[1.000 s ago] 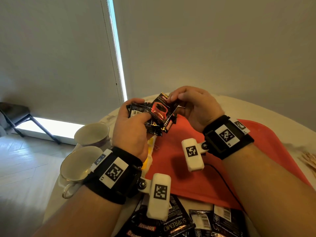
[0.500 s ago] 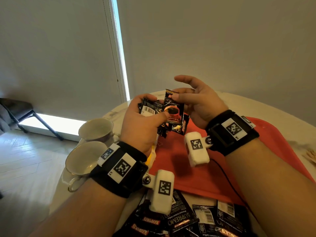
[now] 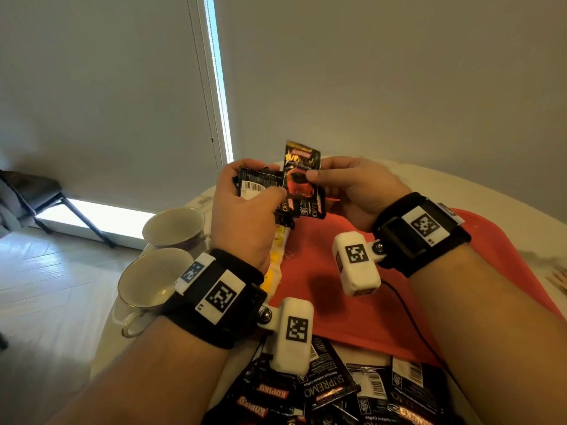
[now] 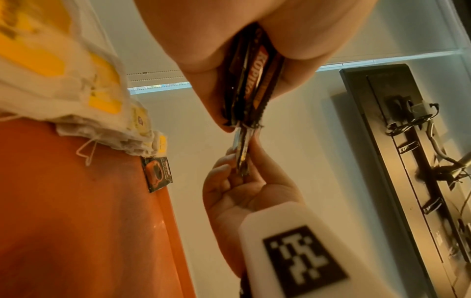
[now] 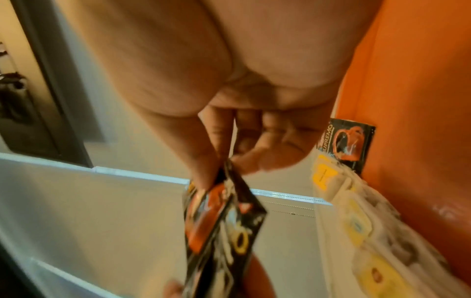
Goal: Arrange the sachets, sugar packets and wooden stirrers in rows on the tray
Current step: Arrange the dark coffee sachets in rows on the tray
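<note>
My left hand (image 3: 260, 182) grips a stack of black coffee sachets (image 3: 257, 185) above the far left corner of the red tray (image 3: 352, 289). My right hand (image 3: 316, 179) pinches one sachet (image 3: 302, 173) by its side and holds it upright against the stack. The left wrist view shows the stack (image 4: 252, 86) edge-on between my fingers, with the right hand (image 4: 242, 161) pinching the single sachet below it. One sachet (image 5: 346, 145) lies flat on the tray's far corner, next to a row of yellow tea bags (image 5: 369, 231).
Two white cups (image 3: 150, 280) stand left of the tray. A loose pile of black sachets (image 3: 337, 394) lies at the table's near edge. Wooden stirrers (image 3: 558, 280) show at the far right edge. A black cable (image 3: 408, 314) crosses the tray's near part.
The right hand has drawn one sachet up out of the stack and turned it upright. Both hands have risen a little and stayed close together.
</note>
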